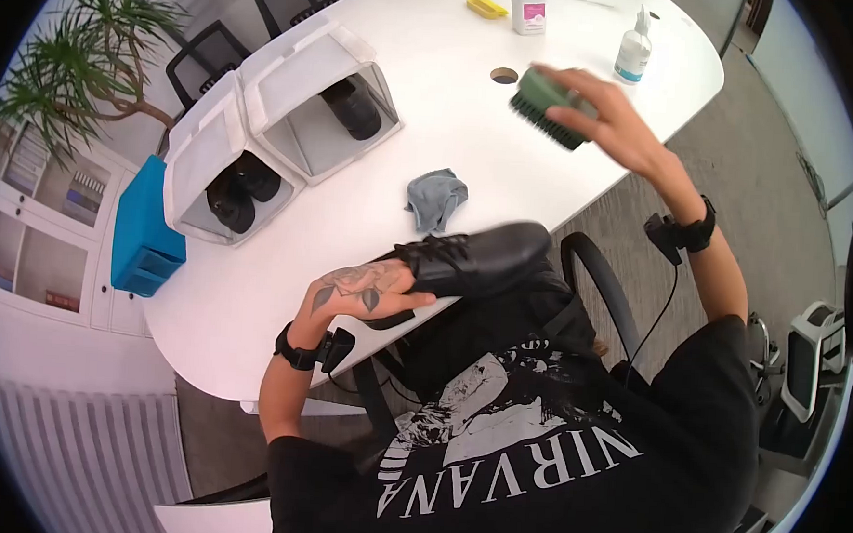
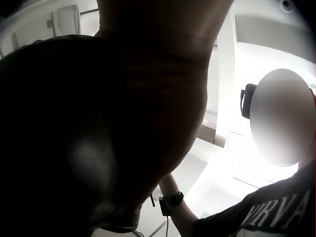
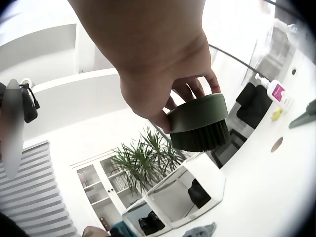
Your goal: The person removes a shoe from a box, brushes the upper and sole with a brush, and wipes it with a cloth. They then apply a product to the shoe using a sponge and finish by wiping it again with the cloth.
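Note:
A black lace-up shoe lies at the table's near edge, toe to the right, held at its heel end by my left hand. In the left wrist view the dark shoe fills much of the frame beside the hand. Up and to the right, away from the shoe, my right hand grips a green brush, bristles down. The right wrist view shows the hand with thumb and fingers around the brush. A crumpled grey cloth lies just beyond the shoe.
Two white boxes with dark shoes inside stand at the back left, beside a blue container. Farther back are a yellow object, a white bottle with a pink label and a pump bottle. An armrest is near the table edge.

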Demonstrator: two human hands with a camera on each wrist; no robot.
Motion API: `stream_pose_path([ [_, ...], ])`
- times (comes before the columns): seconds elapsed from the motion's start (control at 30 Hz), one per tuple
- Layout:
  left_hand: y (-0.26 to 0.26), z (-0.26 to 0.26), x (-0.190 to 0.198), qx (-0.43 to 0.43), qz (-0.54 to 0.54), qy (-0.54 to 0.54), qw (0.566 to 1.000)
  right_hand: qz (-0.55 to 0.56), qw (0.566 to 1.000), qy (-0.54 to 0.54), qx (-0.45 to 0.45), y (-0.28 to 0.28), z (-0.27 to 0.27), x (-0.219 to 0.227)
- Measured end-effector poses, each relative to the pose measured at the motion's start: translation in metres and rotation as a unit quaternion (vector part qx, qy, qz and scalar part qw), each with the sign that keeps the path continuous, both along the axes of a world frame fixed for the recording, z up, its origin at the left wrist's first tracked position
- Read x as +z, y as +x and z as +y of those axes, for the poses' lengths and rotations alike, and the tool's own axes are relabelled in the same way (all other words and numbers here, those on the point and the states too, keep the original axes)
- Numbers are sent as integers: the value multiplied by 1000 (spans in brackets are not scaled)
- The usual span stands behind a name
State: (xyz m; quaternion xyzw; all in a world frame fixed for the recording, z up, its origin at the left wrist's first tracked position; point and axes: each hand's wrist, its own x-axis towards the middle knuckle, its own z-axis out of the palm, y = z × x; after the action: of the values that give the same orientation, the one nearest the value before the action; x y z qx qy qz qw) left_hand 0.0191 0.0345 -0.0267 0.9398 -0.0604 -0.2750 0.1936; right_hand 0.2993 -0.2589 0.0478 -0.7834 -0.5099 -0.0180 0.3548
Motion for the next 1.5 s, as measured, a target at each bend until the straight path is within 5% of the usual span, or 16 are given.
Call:
stream_pose_path([
  [0.03, 5, -12, 34, -1, 39, 84, 996, -4, 999, -28, 17, -7, 6, -3],
  [0.13, 5, 9, 25, -27, -16, 132, 991, -20, 993, -96, 72, -32, 34, -23],
  [0.37, -11, 27, 5, 0, -111, 124, 986, -141, 975, -126, 119, -87, 110, -81],
  [0.63, 5, 46, 2, 0, -132, 116, 985, -110, 985, -104, 86, -85, 152, -80],
  [0.83, 51, 83, -6, 190, -24, 1, 982, -18, 996, -66, 65, -95, 121, -82],
  [0.9, 57, 88, -11, 233, -47, -83, 968, -86, 991, -70, 75, -105, 104, -83],
  [1.07, 70, 49, 13, 291, -131, -2, 948, -104, 991, -45, 70, -110, 113, -90],
  [1.1, 74, 70, -15, 283, -163, -120, 938, -74, 994, -48, 60, -105, 121, -91],
  [1.2, 67, 79, -21, 245, -134, -139, 950, -7, 999, -46, 22, -98, 142, -91],
  [1.33, 66, 83, -18, 243, -74, -148, 956, -81, 997, -15, 8, -104, 137, -95],
  [1.5, 69, 98, -49, 253, -128, -248, 927, -189, 975, -59, 106, -119, 76, -85],
])
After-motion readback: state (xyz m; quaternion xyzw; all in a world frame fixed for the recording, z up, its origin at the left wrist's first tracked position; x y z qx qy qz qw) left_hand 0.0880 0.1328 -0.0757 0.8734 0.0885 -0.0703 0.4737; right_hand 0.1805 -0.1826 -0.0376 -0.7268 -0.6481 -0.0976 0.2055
